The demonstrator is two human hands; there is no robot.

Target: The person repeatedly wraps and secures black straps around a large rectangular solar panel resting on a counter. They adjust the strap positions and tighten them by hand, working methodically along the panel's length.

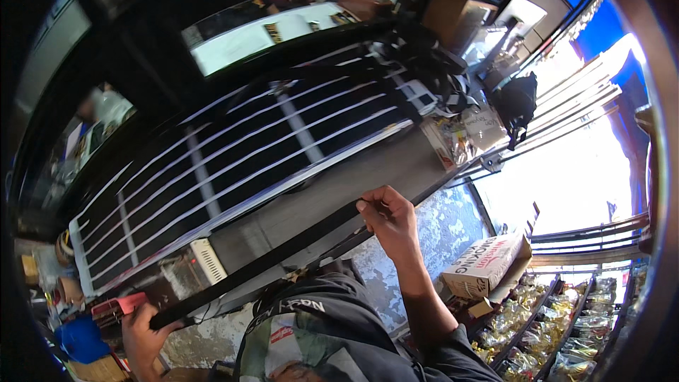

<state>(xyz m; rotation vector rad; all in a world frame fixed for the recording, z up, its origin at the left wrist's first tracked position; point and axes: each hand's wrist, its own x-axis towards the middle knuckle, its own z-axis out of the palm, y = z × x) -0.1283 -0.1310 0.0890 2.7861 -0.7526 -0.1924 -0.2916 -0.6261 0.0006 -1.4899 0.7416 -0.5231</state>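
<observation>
A long black strap (pixel 262 262) is stretched diagonally in front of me, rising from lower left to the middle. Its lower end is in my left hand (pixel 141 330), with the thumb laid over it. My right hand (pixel 390 218) pinches the upper end between thumb and fingertips. Behind the strap runs a grey bench strip (pixel 339 177). Beyond that lie several long black strips (pixel 247 148), side by side with white lines between them and pale bands across. Close to my left hand is a red object (pixel 122 305) I cannot name.
An off-white vented device (pixel 207 259) stands on the bench. A blue object (pixel 81 339) is at the lower left. Right of me are a white cardboard box (pixel 486 266) and racks of small clear bags (pixel 552 318). A black bag (pixel 516 102) hangs at the far right.
</observation>
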